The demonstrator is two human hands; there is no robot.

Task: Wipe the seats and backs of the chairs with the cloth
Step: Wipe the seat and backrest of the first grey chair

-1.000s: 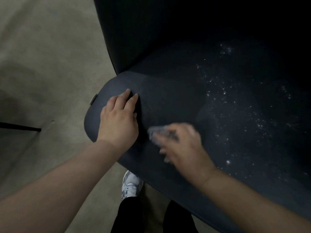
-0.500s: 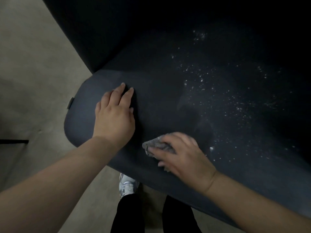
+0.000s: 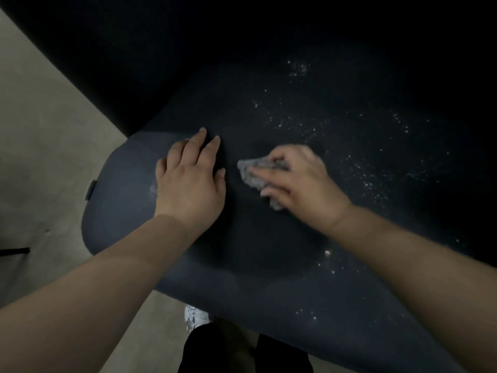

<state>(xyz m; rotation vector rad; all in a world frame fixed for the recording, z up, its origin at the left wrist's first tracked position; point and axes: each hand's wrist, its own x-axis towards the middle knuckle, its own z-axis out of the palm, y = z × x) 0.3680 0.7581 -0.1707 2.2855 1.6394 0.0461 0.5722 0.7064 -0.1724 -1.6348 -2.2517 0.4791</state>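
Pressing crumpled cloth (image 3: 255, 175) under right hand (image 3: 301, 184) on seat (image 3: 242, 259).

cloth (image 3: 258, 175) on seat (image 3: 269, 251), right of left hand (image 3: 189, 181)

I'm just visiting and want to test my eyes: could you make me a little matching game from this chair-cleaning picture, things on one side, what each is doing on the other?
Things:
1. left hand
2. right hand
3. cloth
4. crumbs

States:
A. scattered white over the seat
B. grey, bunched under fingers
C. flat on the seat, holding nothing
D. gripping the cloth

Pairs: 1-C, 2-D, 3-B, 4-A
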